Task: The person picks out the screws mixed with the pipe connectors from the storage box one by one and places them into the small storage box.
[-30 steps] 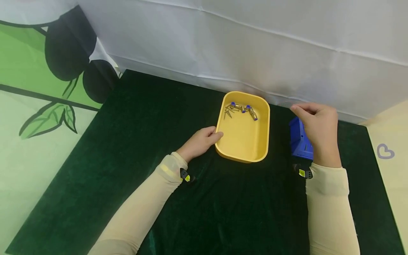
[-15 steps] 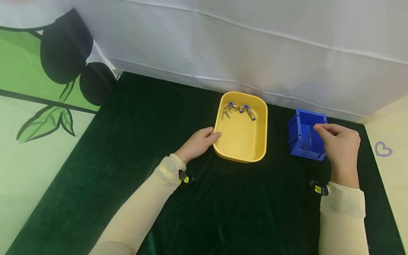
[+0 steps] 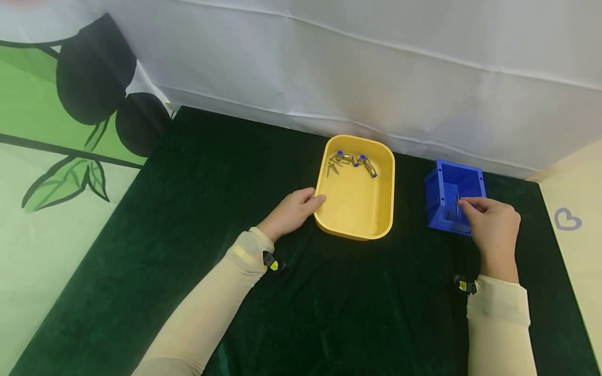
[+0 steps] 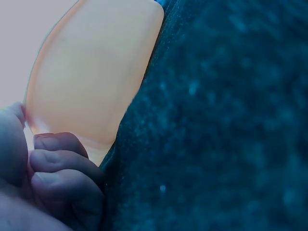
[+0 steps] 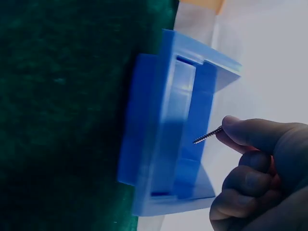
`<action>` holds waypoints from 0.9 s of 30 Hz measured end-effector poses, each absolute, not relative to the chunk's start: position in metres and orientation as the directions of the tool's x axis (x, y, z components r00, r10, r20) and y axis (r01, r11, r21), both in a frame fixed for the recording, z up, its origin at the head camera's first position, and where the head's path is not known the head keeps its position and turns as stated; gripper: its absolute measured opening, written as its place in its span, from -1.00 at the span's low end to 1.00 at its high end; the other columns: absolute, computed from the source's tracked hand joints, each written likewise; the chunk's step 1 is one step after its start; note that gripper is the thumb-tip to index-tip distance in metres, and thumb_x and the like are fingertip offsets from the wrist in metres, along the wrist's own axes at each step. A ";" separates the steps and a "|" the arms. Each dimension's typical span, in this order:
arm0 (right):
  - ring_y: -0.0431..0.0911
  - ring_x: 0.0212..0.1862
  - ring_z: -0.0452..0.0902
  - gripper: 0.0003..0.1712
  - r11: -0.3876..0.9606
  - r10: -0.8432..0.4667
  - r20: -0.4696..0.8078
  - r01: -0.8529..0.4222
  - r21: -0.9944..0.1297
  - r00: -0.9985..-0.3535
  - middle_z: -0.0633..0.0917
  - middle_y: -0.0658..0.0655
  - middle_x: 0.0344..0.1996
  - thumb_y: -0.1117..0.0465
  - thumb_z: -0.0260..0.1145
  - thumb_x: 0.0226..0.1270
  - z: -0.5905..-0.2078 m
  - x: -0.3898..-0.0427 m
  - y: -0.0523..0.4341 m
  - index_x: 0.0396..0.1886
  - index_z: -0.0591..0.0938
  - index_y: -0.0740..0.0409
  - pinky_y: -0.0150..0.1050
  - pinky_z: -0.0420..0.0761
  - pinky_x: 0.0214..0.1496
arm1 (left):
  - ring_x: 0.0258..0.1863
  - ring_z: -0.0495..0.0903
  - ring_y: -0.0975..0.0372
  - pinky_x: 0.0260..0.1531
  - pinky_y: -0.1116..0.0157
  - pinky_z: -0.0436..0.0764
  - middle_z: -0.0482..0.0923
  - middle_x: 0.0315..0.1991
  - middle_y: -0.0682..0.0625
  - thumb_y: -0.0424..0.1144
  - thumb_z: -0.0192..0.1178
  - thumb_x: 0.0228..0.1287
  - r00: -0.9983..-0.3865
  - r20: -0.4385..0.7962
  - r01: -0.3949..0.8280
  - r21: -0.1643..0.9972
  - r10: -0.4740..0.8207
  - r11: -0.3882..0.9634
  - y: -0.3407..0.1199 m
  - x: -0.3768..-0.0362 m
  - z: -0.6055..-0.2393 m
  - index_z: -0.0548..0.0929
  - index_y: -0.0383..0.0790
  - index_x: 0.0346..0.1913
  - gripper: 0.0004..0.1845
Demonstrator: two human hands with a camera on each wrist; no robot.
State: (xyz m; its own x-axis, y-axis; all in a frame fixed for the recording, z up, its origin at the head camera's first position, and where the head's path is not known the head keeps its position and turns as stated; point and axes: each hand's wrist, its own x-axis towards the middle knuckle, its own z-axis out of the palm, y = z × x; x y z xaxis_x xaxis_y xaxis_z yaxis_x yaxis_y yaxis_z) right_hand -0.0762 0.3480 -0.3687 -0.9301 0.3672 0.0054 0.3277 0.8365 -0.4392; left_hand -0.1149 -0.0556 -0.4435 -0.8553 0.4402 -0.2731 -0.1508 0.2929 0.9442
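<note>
- My left hand [image 3: 293, 211] rests on the cloth [image 3: 226, 209] with its fingers curled against the near-left corner of the yellow tray [image 3: 356, 230]; judged from the contact, this steadies the tray so it does not slide on the pile.
- In the left wrist view my fingers [image 4: 62, 166] lie folded against the tray wall [image 4: 91, 82], bracing it rather than closing round the rim.
- The tray's far end holds loose screws [image 3: 335, 166] and brass fittings [image 3: 362, 162], bunched there and apart from my left hand.
- My right hand [image 3: 494, 230] is closed in a pinch: thumb and forefinger grip one screw [image 5: 208, 135], the other fingers curled under.
- The screw points tip-first toward the open top of the blue bin [image 5: 168, 134], just at its mouth, so that a release would likely send it inside.
- The bin [image 3: 453, 180] stands right of the tray, well apart from it, near the white backdrop [image 3: 376, 62].
- Thin screws [image 3: 457, 201] already lie inside the bin.
</note>
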 end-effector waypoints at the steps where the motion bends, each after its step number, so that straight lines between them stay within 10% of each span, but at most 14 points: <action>1: 0.07 -0.13 0.45 -0.50 0.838 0.362 -0.003 0.326 -0.437 -0.932 0.74 0.36 -0.16 -0.07 0.17 0.49 -0.370 -0.076 0.348 0.01 0.73 0.26 -0.16 0.34 -0.29 | -0.41 0.47 0.06 -0.41 0.24 0.42 0.52 -0.33 -0.13 0.18 -0.02 0.50 -0.855 -0.272 -0.149 0.944 0.441 0.293 -0.056 -0.115 -0.443 0.59 -0.09 -0.03 -0.58; 27: 0.42 0.18 0.44 -0.55 0.892 0.317 -0.020 0.306 -0.334 -0.948 0.67 0.38 0.02 0.01 0.09 0.54 -0.388 -0.073 0.343 0.06 0.71 0.24 0.31 0.32 0.19 | -0.41 0.47 0.05 -0.41 0.24 0.42 0.53 -0.34 -0.14 0.22 -0.01 0.47 -0.854 -0.269 -0.150 0.947 0.446 0.285 -0.056 -0.113 -0.446 0.60 -0.07 -0.02 -0.56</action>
State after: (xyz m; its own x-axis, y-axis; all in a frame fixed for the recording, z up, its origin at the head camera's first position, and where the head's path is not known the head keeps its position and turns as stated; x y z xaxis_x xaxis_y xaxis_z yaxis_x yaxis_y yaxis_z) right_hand -0.0734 0.3431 -0.3877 -0.9481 0.3173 -0.0203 0.3056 0.8917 -0.3338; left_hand -0.1135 -0.0557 -0.4464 -0.8537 0.4457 -0.2694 -0.1502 0.2846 0.9468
